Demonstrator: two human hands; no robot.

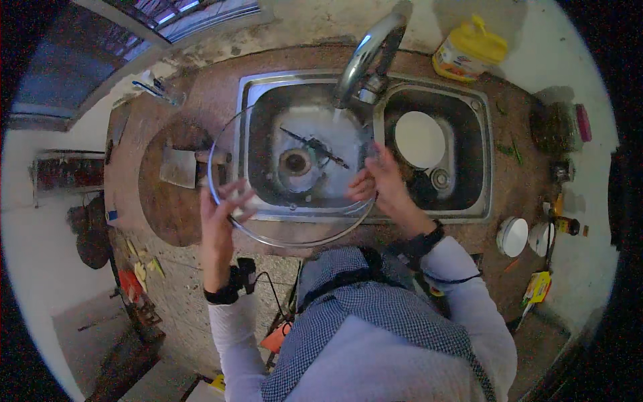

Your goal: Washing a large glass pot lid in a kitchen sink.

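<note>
A large round clear glass lid [301, 221] with a metal rim is held over the left basin of a stainless steel double sink [243, 151]. My left hand [221, 211] grips the lid at its left edge, with fingers showing through the glass. At the right edge my right hand [377, 181] has curled fingers around the rim. A chrome faucet [369, 55] arches above, and water appears to run from it. Through the glass shows a dark, narrow object [314, 146] near the drain [295, 163]; whether it lies in the basin or belongs to the lid, I cannot tell.
A white round dish [420, 139] stands in the right basin. Left of the sink, a cleaver [180, 167] lies on a round wooden board [166, 213]. Behind the sink stands a yellow-lidded tub [464, 53]. White-lidded jars [513, 237] stand at right, vegetable pieces [143, 266] at left.
</note>
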